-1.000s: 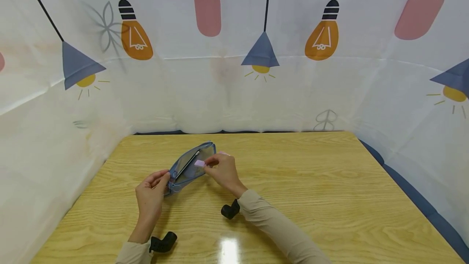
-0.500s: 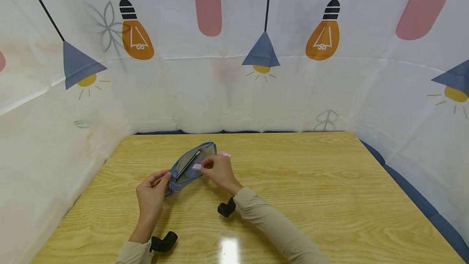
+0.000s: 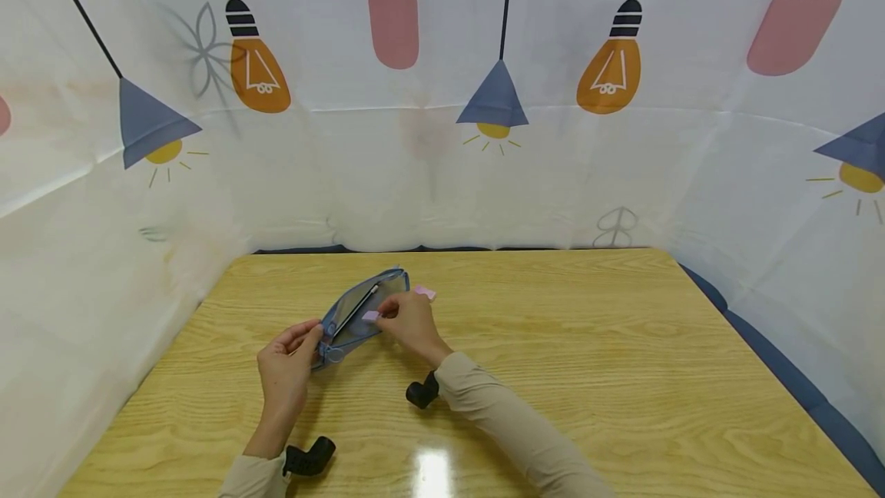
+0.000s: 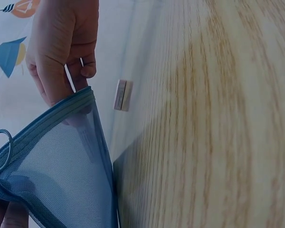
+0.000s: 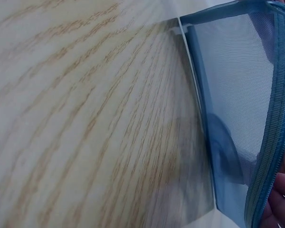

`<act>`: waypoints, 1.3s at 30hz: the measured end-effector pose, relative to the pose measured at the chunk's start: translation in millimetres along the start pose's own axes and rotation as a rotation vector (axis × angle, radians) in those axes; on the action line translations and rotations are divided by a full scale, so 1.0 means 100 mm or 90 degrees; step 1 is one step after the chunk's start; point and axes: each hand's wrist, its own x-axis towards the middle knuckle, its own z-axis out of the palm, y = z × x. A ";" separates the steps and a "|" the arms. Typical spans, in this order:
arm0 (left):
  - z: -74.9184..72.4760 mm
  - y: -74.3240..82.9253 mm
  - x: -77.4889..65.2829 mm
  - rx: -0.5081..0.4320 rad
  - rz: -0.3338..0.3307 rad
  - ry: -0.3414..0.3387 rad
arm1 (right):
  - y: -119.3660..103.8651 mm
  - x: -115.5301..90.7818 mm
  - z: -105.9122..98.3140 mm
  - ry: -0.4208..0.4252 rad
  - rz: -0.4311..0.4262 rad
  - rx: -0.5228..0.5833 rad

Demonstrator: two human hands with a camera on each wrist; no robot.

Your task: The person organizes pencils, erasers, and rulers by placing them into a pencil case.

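Observation:
A blue mesh zip pencil case (image 3: 359,333) stands open-mouthed on the table, also seen close up in the right wrist view, its mesh side (image 5: 237,71) facing the camera. My left hand (image 3: 286,363) pinches the near left end of the zip edge. Inside lies a dark pencil (image 3: 356,310). My right hand (image 3: 412,323) pinches a small pink eraser (image 3: 371,316) at the case's mouth; in the left wrist view the right hand (image 4: 61,47) dips its fingers behind the zip edge. A second pink eraser (image 3: 425,293) lies on the table just beyond the right hand.
The wooden table (image 3: 588,360) spreads out all round the case. A white curtain (image 3: 415,175) with lamp prints hangs behind it. Black wrist camera mounts (image 3: 309,456) jut from both sleeves near the tabletop.
My right hand has shifted slightly left, carrying the eraser lower over the case's opening. More of the second eraser shows behind it. The left hand and case stay nearly still.

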 end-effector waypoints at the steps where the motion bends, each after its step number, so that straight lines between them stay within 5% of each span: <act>1: 0.00 0.00 0.00 0.001 0.002 0.000 | 0.00 0.01 0.01 0.001 0.001 -0.003; 21: 0.02 0.01 0.01 -0.002 0.014 0.019 | 0.04 0.00 -0.02 0.007 0.014 0.013; 39: 0.03 0.05 0.06 -0.026 0.001 0.024 | 0.05 -0.01 -0.19 0.070 -0.063 0.055</act>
